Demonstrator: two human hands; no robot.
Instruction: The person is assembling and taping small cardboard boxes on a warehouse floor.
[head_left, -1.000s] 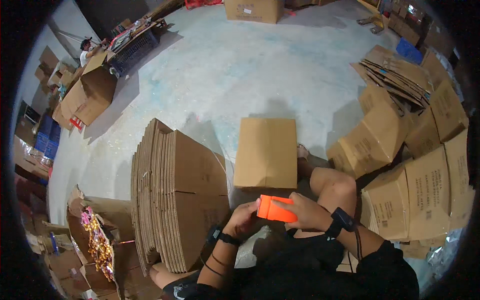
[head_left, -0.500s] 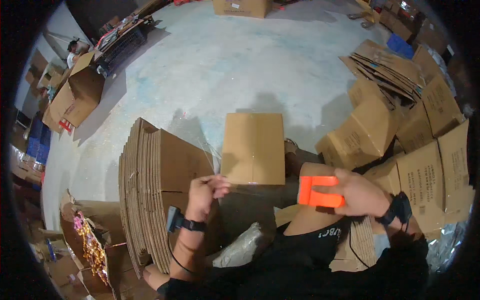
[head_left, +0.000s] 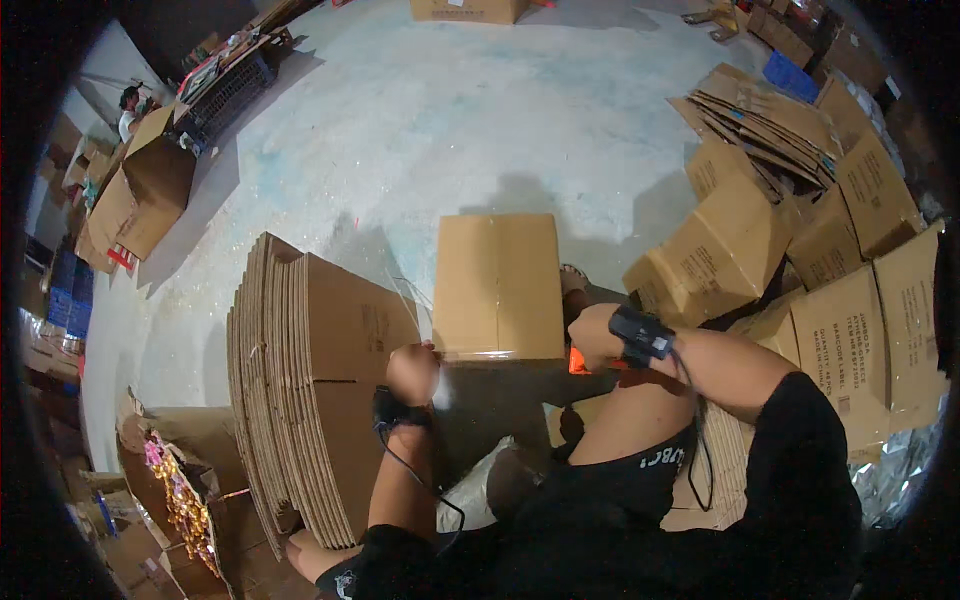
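A closed brown cardboard box [head_left: 497, 285] sits in front of me, a seam down its middle. Shiny clear tape [head_left: 490, 355] lies along its near top edge. At the box's near left corner is my left hand [head_left: 412, 375], its fingers curled and slightly blurred; whatever they hold cannot be made out. My right hand [head_left: 596, 338] is closed at the near right corner, around an orange tape dispenser [head_left: 577, 361]. Most of the dispenser is hidden behind that hand and the box.
Flattened cartons [head_left: 300, 390] stand stacked on my left, beside an opened carton with golden trinkets [head_left: 185, 500]. More cartons [head_left: 715, 255] crowd the right side. Clear plastic wrap [head_left: 475, 490] lies near my legs. A person [head_left: 128, 112] is at the far left.
My right hand has swung left with the tape dispenser, from over my thigh to the box's near right corner. My left hand has turned and stays by the near left corner.
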